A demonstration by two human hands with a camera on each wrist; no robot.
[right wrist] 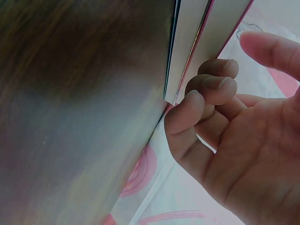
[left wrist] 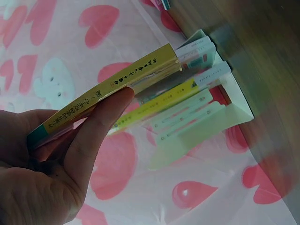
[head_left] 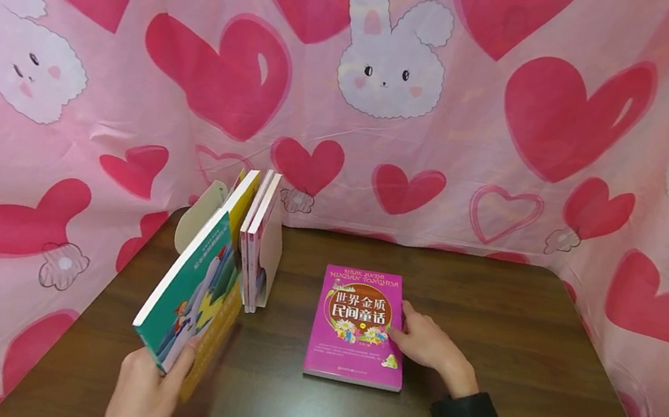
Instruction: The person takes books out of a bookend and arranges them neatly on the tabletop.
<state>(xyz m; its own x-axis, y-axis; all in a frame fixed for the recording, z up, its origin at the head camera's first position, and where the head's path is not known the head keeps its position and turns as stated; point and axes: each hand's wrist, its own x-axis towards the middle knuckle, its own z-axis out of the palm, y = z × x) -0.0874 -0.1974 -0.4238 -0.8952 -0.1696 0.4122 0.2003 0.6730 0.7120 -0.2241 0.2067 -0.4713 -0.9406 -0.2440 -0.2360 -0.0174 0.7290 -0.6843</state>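
Observation:
My left hand (head_left: 146, 386) grips a children's book (head_left: 198, 296) with a green and yellow cover, its thumb on the cover. The book is raised and tilted, and its yellow spine (left wrist: 112, 89) faces the left wrist camera. On the table, a magenta book (head_left: 354, 356) lies face up with another book under it, as the right wrist view shows. My right hand (head_left: 428, 341) is at their right edge. Its bent fingertips are right at the page edges (right wrist: 194, 42), while the thumb (right wrist: 272, 49) stands apart from them.
Beyond the held book, several upright books (head_left: 258, 240) stand in a cream bookend (head_left: 200, 217) at the back left of the brown table (head_left: 291, 411). One has a yellow spine (left wrist: 164, 101). A pink cloth (head_left: 382, 151) with hearts and rabbits hangs around the table.

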